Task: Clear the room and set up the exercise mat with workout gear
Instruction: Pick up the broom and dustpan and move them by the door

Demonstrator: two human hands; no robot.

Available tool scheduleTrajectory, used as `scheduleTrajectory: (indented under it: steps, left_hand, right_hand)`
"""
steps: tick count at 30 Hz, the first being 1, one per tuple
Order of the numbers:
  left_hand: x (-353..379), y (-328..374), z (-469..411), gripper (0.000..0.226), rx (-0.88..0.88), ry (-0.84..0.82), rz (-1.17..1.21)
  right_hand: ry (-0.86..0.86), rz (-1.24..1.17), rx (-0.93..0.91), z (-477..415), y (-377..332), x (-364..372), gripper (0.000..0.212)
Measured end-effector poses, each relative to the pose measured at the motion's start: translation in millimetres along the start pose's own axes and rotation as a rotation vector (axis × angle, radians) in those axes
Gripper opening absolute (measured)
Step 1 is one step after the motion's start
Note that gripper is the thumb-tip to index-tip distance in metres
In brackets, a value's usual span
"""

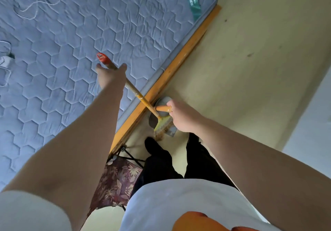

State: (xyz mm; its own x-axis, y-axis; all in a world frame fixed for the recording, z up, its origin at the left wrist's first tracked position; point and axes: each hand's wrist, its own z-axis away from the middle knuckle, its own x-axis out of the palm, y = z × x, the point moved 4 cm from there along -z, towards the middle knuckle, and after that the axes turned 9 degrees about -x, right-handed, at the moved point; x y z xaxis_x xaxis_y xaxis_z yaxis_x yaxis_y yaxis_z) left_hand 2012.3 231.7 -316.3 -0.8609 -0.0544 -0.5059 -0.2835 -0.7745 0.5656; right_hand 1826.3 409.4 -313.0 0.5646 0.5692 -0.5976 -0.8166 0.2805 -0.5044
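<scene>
A broom [141,100] with a yellow stick and a red cap leans from the mattress side down to the floor beside the bed. My left hand [111,75] holds the stick just below the red cap, thumb and fingers spread around it. Its yellow head and brown bristles [162,127] lie in a grey dustpan [163,101] on the floor. My right hand [180,116] grips the dustpan's orange handle [162,108], partly covering the pan.
A blue-grey quilted mattress [71,42] on a wooden bed frame [180,58] fills the left; white cords [35,3] lie on it. A floral folding stool [116,180] stands by my legs. Yellowish floor [259,60] stretches right to a pale wall [315,123].
</scene>
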Motion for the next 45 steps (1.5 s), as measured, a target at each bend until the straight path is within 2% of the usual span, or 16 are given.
scheduleTrajectory:
  steps: [3,6,9,11,13,20,28,34,38,42,45]
  left_hand:
    - [1,9,-11,0.086,0.086,0.017,0.034]
    - [-2,13,-7,0.076,0.224,0.052,-0.042]
    - [-5,8,16,0.044,0.382,0.069,-0.134]
    - [-6,-4,40,0.027,0.468,0.007,-0.155]
    - [-9,-21,67,0.021,0.533,-0.077,-0.163]
    - [-2,-64,126,0.022,0.597,-0.309,-0.277]
    - [4,-61,149,0.025,0.641,-0.300,-0.348]
    - [9,-47,178,0.029,0.656,-0.337,-0.301]
    - [27,-24,214,0.031,0.724,-0.376,-0.284]
    - [39,3,252,0.032,0.789,-0.405,-0.271]
    - [47,26,281,0.032,0.819,-0.435,-0.215]
  right_hand:
    - [0.028,-0.030,0.030,4,0,-1,0.043]
    - [0.044,-0.058,0.055,9,-1,-1,0.039]
    - [0.112,-0.128,0.078,14,-2,3,0.044]
    - [0.202,-0.196,0.096,16,-1,4,0.045]
    - [0.252,-0.264,0.112,18,-1,5,0.045]
    - [0.280,-0.244,0.100,14,8,5,0.042]
    - [0.331,-0.270,0.085,16,16,7,0.037]
    - [0.385,-0.263,0.099,44,23,-8,0.036]
    - [0.490,-0.289,0.117,72,37,-32,0.036]
    - [0.585,-0.285,0.103,98,50,-61,0.019]
    - [0.670,-0.281,0.055,121,55,-87,0.021]
